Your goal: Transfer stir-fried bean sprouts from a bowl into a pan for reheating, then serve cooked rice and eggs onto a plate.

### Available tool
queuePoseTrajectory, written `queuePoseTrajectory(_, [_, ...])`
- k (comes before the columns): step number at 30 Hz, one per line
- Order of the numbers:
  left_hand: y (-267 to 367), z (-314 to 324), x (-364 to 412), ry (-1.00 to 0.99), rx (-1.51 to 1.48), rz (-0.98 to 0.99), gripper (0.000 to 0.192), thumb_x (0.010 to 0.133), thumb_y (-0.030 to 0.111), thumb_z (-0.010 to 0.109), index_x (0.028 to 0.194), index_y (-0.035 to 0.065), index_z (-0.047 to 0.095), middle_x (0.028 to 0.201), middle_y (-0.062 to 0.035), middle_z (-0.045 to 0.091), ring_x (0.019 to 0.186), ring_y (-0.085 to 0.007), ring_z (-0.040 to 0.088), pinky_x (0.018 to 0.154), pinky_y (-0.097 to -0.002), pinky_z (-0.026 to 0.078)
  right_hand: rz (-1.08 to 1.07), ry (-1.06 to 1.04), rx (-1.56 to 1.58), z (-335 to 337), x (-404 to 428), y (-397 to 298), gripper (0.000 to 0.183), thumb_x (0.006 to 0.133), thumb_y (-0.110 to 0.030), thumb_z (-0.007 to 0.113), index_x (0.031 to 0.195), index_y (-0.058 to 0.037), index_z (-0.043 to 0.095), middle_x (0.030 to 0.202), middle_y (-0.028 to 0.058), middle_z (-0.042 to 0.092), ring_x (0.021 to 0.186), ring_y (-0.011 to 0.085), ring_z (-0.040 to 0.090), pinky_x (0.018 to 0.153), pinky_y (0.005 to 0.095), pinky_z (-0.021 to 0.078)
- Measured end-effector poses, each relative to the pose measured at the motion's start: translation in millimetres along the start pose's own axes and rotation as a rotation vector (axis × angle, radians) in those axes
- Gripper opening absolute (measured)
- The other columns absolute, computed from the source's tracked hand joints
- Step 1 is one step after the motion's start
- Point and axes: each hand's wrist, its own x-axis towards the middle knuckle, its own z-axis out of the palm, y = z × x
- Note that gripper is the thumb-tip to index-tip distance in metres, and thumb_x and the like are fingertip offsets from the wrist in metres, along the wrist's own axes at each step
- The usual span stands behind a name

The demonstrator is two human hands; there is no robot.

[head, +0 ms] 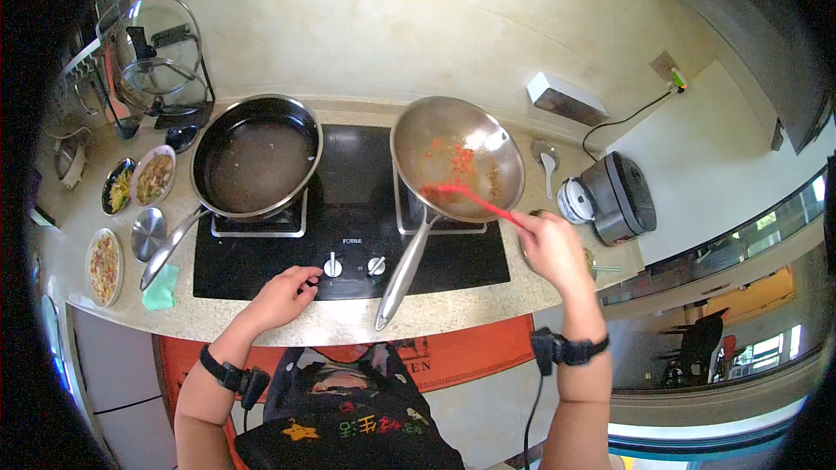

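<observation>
In my right hand (552,245) is the handle of a red spatula (486,202). Its head rests low inside a stainless steel wok (450,121), among chopped red pieces (462,158) and some oily residue. The wok sits on the right burner, with its metal handle (405,277) pointing towards me. My left hand (287,294) holds nothing, its fingers loosely curled beside the left control knob (332,265) of the black gas hob (356,183). On the left burner stands a dark frying pan (258,156) with a thin film on its base.
Left of the hob are a bowl of sliced food (155,176), a smaller dark bowl (119,186), an oval dish of diced food (104,267), a metal lid (149,235) and a green cloth (160,287). A rice cooker (619,199) and a white lidded jar (576,200) stand right.
</observation>
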Motion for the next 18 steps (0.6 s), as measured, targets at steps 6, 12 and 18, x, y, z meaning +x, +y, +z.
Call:
queuePoseTrajectory(6, [4,4,-3,-0.032,0.012,0.009,0.032,0.087,0.009,0.053,0.118,0.0016,0.056,0.106,-0.0168,0.059,0.094,-0.0274,0.061,0.082,-0.0343,0.049,0.072,-0.003,-0.108,13,-8,24,0.024,0.084,-0.015,0.057,0.106,-0.0139,0.068,0.077,0.0186,0.060,0.072,0.0366,0.062,0.064,0.0455,0.0506])
queuePoseTrajectory(12, [6,9,-3,-0.008,0.025,0.055,0.033,0.084,0.006,0.052,0.116,0.0021,0.056,0.102,-0.0161,0.059,0.094,-0.0279,0.061,0.083,-0.0349,0.048,0.170,0.125,-0.089,65,31,34,0.029,0.085,-0.016,0.057,0.113,-0.0130,0.063,0.077,0.0197,0.060,0.074,0.0379,0.063,0.066,0.0456,0.0511])
queuePoseTrajectory(18, [2,7,-20,0.080,-0.026,-0.035,0.030,0.085,0.007,0.055,0.115,0.0053,0.058,0.098,-0.0117,0.061,0.089,-0.0234,0.061,0.079,-0.0319,0.049,-0.029,-0.031,-0.051,-18,-10,30,0.027,0.082,-0.015,0.060,0.108,-0.0132,0.066,0.076,0.0194,0.060,0.072,0.0380,0.062,0.065,0.0451,0.0507])
